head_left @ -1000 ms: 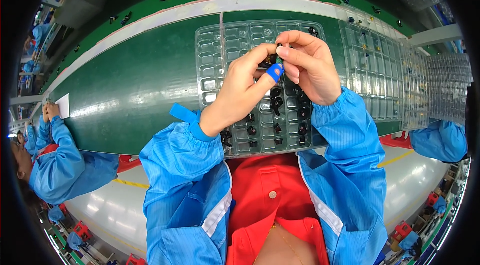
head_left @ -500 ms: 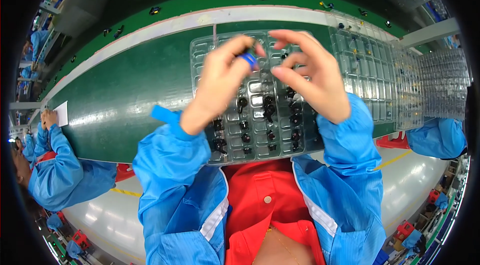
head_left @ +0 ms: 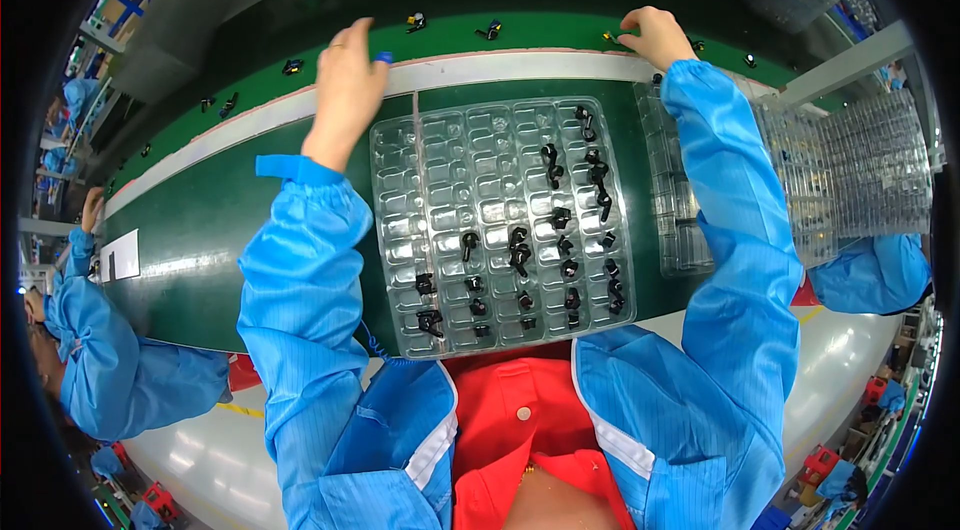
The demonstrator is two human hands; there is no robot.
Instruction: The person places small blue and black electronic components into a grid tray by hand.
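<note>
Beyond the clear, pocketed plastic tray (head_left: 490, 185), the left hand (head_left: 346, 85) hangs, thumb spread. The right hand (head_left: 657, 36) curls its fingers at a small part (head_left: 609, 36), yellow tip leftward; I can't tell if they pinch.

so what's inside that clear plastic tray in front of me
The clear plastic tray holds small black parts, mostly toward its near and right sides. Whatever lies directly beneath those parts is covered, so I can't see it.
</note>
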